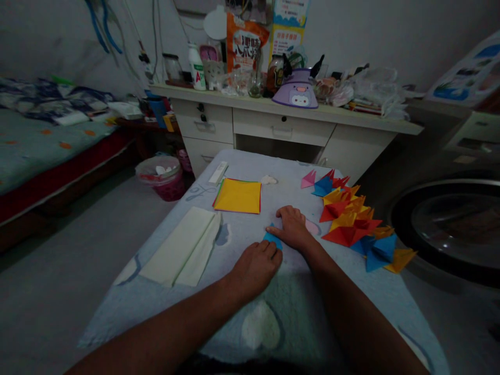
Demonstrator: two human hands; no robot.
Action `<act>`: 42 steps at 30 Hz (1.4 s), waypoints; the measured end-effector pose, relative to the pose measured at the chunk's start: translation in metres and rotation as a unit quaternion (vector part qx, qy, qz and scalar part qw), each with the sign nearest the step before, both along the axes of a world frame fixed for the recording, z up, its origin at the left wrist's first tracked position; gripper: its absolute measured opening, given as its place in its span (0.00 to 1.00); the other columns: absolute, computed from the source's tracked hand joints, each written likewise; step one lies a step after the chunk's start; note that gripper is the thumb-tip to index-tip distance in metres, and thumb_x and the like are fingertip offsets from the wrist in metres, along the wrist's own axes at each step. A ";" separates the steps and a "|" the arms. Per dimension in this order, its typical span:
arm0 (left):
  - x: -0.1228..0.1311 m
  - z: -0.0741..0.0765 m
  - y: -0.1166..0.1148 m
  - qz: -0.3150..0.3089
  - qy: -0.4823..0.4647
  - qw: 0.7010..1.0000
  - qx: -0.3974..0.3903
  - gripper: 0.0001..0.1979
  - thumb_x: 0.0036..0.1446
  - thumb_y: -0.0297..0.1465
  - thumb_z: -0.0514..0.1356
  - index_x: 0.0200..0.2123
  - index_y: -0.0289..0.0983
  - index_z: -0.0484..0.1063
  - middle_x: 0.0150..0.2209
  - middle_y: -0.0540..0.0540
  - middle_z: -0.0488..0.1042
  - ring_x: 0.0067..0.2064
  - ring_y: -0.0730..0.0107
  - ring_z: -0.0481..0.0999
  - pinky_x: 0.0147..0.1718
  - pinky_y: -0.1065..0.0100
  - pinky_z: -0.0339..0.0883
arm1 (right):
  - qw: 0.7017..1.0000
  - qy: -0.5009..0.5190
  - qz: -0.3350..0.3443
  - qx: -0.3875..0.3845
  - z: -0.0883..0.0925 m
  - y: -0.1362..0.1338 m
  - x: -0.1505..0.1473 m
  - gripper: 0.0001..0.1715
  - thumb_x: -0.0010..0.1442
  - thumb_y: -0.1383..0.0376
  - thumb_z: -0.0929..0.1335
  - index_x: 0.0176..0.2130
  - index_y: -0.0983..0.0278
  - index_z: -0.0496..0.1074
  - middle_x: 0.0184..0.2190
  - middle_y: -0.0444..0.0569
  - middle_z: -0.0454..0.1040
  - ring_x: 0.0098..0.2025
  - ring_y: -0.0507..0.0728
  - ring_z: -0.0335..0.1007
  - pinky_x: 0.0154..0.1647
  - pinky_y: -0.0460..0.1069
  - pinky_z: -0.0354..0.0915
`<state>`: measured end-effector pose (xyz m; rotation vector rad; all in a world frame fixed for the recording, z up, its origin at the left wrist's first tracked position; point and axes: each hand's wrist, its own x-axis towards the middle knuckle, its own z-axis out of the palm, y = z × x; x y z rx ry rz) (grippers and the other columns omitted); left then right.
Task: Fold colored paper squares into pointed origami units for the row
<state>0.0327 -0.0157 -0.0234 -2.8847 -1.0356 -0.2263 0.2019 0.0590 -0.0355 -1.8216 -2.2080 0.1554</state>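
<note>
A small piece of blue folded paper [273,239] lies on the cloth-covered table [242,237], partly hidden by my hands. My left hand [258,263] has its curled fingers on the near edge of it. From the right, my right hand [292,227] reaches over with its thumb on the paper's upper part and its other fingers bent. Beyond the hands sits a stack of square coloured paper [239,196], yellow on top. Along the table's right side runs a row of folded paper cranes [349,211] in red, orange, blue and pink.
At the left lies a folded pale cloth or paper [182,247], with a small white box [218,173] behind it. A white drawer desk [283,125] crowded with jars and bags stands behind the table. A pink bin [167,187] is on the floor, and a washing machine [449,229] at right.
</note>
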 end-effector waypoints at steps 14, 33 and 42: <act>-0.014 -0.015 -0.023 -0.019 -0.006 1.000 -0.001 0.15 0.63 0.26 0.55 0.53 0.32 0.66 0.53 0.36 0.71 0.54 0.54 0.70 0.47 0.57 0.68 | 0.999 -0.023 -0.041 0.020 0.000 0.005 -0.006 0.21 0.58 0.47 0.66 0.41 0.60 0.67 0.43 0.51 0.68 0.45 0.63 0.61 0.42 0.55 0.55; -0.019 -0.016 -0.023 -0.024 -0.050 0.998 0.004 0.10 0.61 0.26 0.57 0.46 0.34 0.71 0.51 0.39 0.74 0.52 0.57 0.74 0.47 0.58 0.72 | 0.988 0.023 0.117 -0.097 0.008 -0.015 0.021 0.52 0.50 0.42 0.69 0.64 0.64 0.54 0.64 0.60 0.55 0.65 0.66 0.49 0.62 0.60 0.50; -0.023 -0.021 -0.027 -0.061 -0.074 0.995 0.015 0.10 0.62 0.24 0.54 0.45 0.31 0.71 0.48 0.37 0.76 0.51 0.58 0.74 0.45 0.58 0.72 | 0.992 -0.002 0.089 -0.085 -0.004 -0.020 0.016 0.58 0.49 0.40 0.69 0.66 0.67 0.50 0.66 0.63 0.51 0.68 0.68 0.44 0.64 0.63 0.45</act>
